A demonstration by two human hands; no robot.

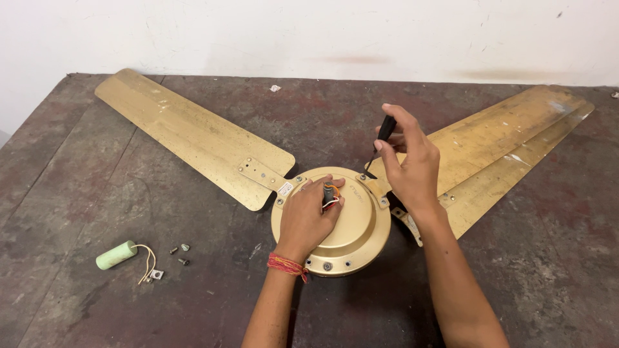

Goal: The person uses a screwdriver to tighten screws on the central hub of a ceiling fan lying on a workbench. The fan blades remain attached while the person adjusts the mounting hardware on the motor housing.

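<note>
A gold ceiling fan lies on a dark worn table (97, 193). Its round motor housing (351, 235) sits at centre, with one long blade (187, 132) reaching to the back left and another blade (509, 138) to the right. My left hand (308, 216) rests on top of the housing, fingers around the centre stub with coloured wires (331, 193). My right hand (406, 158) grips a black-handled screwdriver (385, 129), whose tip stands on a screw at the housing's far rim near the right blade bracket.
At the left front lie a pale green cylindrical capacitor (116, 255) with white leads, a small metal clip (155, 275) and three loose screws (180, 252). A white wall (309, 32) runs behind the table. A scrap of paper (275, 88) lies near the far edge.
</note>
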